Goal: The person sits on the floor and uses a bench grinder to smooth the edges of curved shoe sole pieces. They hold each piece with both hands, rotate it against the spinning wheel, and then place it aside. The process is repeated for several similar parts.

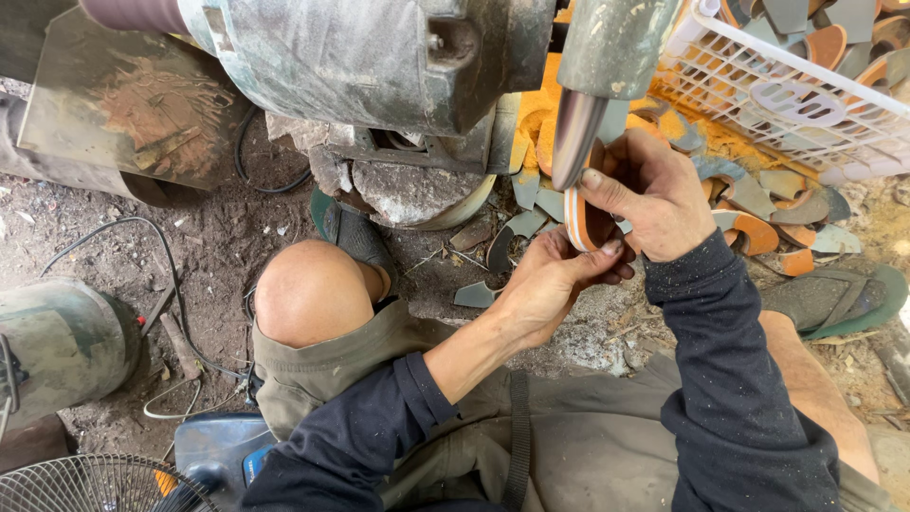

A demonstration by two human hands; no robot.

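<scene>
Both my hands hold an orange-and-white layered rubber piece [580,220] against the tapered metal spindle [573,137] of a grimy machine [379,57]. My left hand [555,280] grips the piece from below, thumb on its lower edge. My right hand [654,194] clasps it from the right, thumb pressed beside the spindle tip. Most of the piece is hidden between my fingers.
A white plastic basket [787,90] of orange and grey cut pieces stands at the upper right. Loose offcuts [749,204] litter the dirt floor. My bare knee [308,289] is at centre left, a sandal [839,299] at right, a fan [95,484] and cables at lower left.
</scene>
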